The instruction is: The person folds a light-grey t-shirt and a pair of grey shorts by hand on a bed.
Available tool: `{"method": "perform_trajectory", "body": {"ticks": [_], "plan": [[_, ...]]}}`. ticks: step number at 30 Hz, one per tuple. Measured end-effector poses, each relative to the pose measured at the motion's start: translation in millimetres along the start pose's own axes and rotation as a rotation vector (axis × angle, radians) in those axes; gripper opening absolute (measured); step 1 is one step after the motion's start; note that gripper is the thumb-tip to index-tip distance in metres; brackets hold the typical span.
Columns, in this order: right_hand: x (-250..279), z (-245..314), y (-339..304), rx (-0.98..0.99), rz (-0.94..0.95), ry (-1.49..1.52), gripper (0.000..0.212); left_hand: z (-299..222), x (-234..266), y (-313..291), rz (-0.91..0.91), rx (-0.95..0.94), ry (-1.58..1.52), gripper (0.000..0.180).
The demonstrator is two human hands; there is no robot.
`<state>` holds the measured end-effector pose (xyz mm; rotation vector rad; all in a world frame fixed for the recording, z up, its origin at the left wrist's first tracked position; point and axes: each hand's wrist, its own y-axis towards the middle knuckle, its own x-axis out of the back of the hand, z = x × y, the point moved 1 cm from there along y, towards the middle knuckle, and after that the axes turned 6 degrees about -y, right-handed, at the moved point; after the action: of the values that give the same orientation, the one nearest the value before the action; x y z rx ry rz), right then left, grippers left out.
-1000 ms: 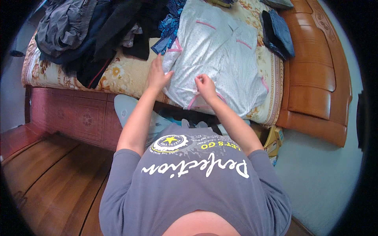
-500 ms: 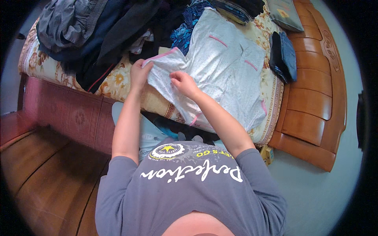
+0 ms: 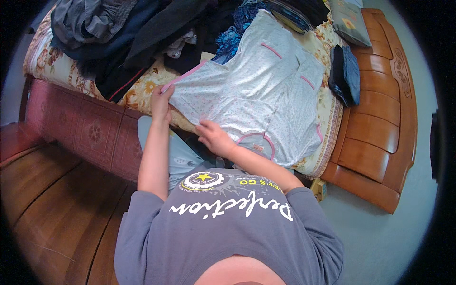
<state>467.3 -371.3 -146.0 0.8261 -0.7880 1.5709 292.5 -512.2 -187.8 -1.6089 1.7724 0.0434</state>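
A pale, finely patterned pajama top [image 3: 247, 90] with pink trim lies spread on the bed, its pink-edged neckline toward me. At the end of its left sleeve, my left hand [image 3: 162, 103] is closed on the cloth beside the pink cuff and holds the sleeve out to the left. My right hand [image 3: 216, 138] is at the near edge of the top, left of the neckline. Its fingers are apart, with the fingertips by the fabric's edge; no cloth shows gripped in them.
Dark clothes [image 3: 161, 35] and a grey garment [image 3: 92, 23] are heaped at the far left of the flowered bed. Folded jeans [image 3: 350, 76] lie to the right, by the wooden headboard [image 3: 375, 118]. A folded stack [image 3: 297, 14] and a cushion [image 3: 349, 23] are farther back.
The sleeve has been drawn out flatter, and my left hand has come slightly nearer with it. My right hand has moved down from above the sleeve to the near edge. The neckline shows more.
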Motion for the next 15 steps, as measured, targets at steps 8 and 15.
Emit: {"method": "perform_trajectory", "body": {"ticks": [8, 15], "plan": [[87.4, -100.0, 157.2, -0.253, -0.140, -0.173, 0.037, 28.1, -16.6, -60.8, -0.081, 0.152, 0.012, 0.021], [74.6, -91.7, 204.7, -0.348, 0.219, -0.256, 0.035, 77.4, -34.8, -99.2, -0.037, 0.003, 0.296, 0.043]]}}
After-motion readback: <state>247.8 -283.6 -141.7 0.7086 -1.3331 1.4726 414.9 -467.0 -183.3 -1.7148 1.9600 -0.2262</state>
